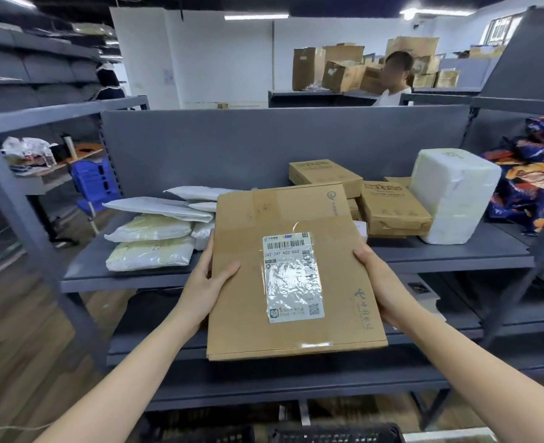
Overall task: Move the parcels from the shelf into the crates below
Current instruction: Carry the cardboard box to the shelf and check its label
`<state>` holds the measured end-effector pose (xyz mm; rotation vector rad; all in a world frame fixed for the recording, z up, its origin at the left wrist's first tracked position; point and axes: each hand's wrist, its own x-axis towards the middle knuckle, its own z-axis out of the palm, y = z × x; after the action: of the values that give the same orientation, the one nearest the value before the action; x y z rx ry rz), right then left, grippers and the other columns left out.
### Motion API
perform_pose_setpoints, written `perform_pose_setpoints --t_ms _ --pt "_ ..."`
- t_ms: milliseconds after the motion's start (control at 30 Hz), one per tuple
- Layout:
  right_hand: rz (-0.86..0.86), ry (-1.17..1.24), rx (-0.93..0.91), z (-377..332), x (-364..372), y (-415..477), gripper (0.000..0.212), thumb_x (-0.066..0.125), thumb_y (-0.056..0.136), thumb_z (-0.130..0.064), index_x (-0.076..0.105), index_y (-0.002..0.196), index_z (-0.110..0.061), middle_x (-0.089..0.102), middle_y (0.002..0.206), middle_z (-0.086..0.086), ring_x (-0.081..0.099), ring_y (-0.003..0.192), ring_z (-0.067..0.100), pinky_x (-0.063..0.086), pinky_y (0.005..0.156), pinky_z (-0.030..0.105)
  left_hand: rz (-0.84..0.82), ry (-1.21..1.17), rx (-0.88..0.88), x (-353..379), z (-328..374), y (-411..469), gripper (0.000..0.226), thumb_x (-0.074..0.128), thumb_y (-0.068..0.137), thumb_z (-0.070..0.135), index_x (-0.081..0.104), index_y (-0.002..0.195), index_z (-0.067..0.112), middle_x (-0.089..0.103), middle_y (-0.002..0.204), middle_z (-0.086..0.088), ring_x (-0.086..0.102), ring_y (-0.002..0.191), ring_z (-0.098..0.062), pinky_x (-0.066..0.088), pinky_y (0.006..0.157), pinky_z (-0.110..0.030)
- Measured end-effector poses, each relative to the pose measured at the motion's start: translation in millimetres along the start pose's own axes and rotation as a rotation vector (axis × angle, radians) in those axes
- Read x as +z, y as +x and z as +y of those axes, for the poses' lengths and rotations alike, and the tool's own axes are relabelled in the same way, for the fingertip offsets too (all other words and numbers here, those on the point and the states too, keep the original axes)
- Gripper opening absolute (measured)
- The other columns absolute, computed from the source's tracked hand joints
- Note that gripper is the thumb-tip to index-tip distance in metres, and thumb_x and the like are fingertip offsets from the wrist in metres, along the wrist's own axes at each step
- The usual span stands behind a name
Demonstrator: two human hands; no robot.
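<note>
Directly below the flat cardboard parcel (289, 273), at the very bottom of our view, sit the black crates (334, 433), and that's where it needs to go. The parcel hangs in the air in front of the shelf (494, 247), clear of it, label up, and we hold it only by its two side edges.

Here's our worry: it's wide and thin and our grip is shallow. A tilt on the way down could slide it out of one side, or a corner could clip the lower shelf boards beneath it.

Our left hand (206, 282) clasps the parcel's left edge, thumb across the top, fingers curled underneath. Our right hand (379, 282) pinches the right edge, thumb at the rim, fingers below. Both forearms reach forward, nearly straight.

Behind the parcel to its left lie white padded bags (150, 244). Behind it to the right, small cardboard boxes (392, 212) and a white wrapped block (453, 193) wait on the shelf.
</note>
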<state>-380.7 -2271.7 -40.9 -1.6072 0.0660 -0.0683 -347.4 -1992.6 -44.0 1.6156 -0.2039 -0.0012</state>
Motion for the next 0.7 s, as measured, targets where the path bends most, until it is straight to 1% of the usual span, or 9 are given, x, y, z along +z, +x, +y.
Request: perform_pose_setpoints --t_ms 133,200,267,333,433,533,567,633,700 --pt "0.025 -0.169 -0.032 1.5 6.7 -5.5 0.040 0.033 0.101 -0.041 0.032 0.137 -0.056 0.060 0.122 -0.016 0.058 0.108 0.007 0.047 0.085 0.027 0.012 0.051 0.041 -5.9 -2.0 -7.6 0.072 0.059 0.091 0.027 0.017 0.144 0.051 0.048 0.136 0.019 0.052 0.107 0.008 0.046 0.071 -0.003" --pt "0.020 -0.178 -0.030 3.3 10.6 -9.7 0.038 0.033 0.101 -0.041 0.030 0.134 -0.060 0.056 0.124 -0.020 0.055 0.111 0.003 0.044 0.087 0.024 0.003 0.079 0.061 -7.8 -3.3 -9.6 0.072 0.057 0.092 0.025 0.014 0.144 0.050 0.044 0.138 0.019 0.048 0.104 0.014 0.043 0.068 0.002" --pt "0.024 -0.170 -0.030 6.1 15.0 -14.8 0.038 0.031 0.101 -0.040 0.025 0.133 -0.060 0.050 0.126 -0.025 0.051 0.112 -0.001 0.042 0.088 0.022 -0.017 0.102 0.072 -10.0 -4.6 -11.4 0.071 0.056 0.092 0.023 0.012 0.140 0.052 0.041 0.139 0.020 0.047 0.105 0.014 0.041 0.069 0.004" --pt "0.040 -0.170 -0.025 9.4 20.2 -22.5 0.039 0.029 0.102 -0.038 0.022 0.135 -0.058 0.043 0.129 -0.028 0.047 0.115 -0.001 0.039 0.090 0.020 -0.035 0.110 0.074 -13.3 -8.5 -12.6 0.072 0.056 0.092 0.023 0.011 0.141 0.052 0.037 0.144 0.021 0.047 0.116 0.007 0.041 0.075 0.002" --pt "0.069 -0.186 -0.015 18.7 27.0 -34.2 0.043 0.026 0.103 -0.036 0.020 0.143 -0.050 0.035 0.134 -0.031 0.040 0.120 -0.004 0.036 0.085 0.011 -0.061 0.102 0.050 -18.7 -17.4 -15.8 0.072 0.055 0.094 0.021 0.013 0.144 0.050 0.035 0.145 0.024 0.044 0.122 0.005 0.041 0.077 0.002" --pt "0.096 -0.176 0.001 30.4 29.2 -45.7 0.043 0.028 0.102 -0.038 0.022 0.143 -0.051 0.038 0.137 -0.031 0.042 0.121 -0.005 0.036 0.087 0.012 -0.102 0.095 0.028 -20.7 -27.6 -18.7 0.069 0.051 0.096 0.015 0.015 0.146 0.045 0.032 0.137 0.035 0.044 0.101 0.029 0.040 0.071 0.005" --pt "0.097 -0.171 0.003 34.2 28.9 -50.2 0.044 0.031 0.102 -0.039 0.023 0.142 -0.053 0.040 0.135 -0.033 0.044 0.120 -0.008 0.037 0.088 0.013 -0.120 0.095 0.021 -20.9 -31.1 -19.5 0.068 0.050 0.096 0.014 0.016 0.146 0.044 0.030 0.135 0.037 0.042 0.097 0.032 0.039 0.070 0.005" --pt "0.097 -0.156 0.018 42.3 27.3 -59.1 0.045 0.036 0.100 -0.040 0.025 0.140 -0.056 0.047 0.129 -0.036 0.049 0.113 -0.013 0.041 0.088 0.016 -0.152 0.094 0.010 -20.7 -38.9 -20.5 0.069 0.050 0.096 0.013 0.015 0.146 0.045 0.029 0.138 0.035 0.042 0.108 0.024 0.040 0.075 0.002" --pt "0.090 -0.117 0.036 51.4 23.6 -67.5 0.048 0.042 0.098 -0.039 0.026 0.139 -0.057 0.055 0.127 -0.027 0.055 0.113 -0.003 0.046 0.093 0.024 -0.180 0.105 0.000 -19.5 -47.2 -22.2 0.070 0.050 0.096 0.013 0.015 0.145 0.048 0.030 0.144 0.030 0.039 0.126 0.008 0.040 0.081 -0.002"
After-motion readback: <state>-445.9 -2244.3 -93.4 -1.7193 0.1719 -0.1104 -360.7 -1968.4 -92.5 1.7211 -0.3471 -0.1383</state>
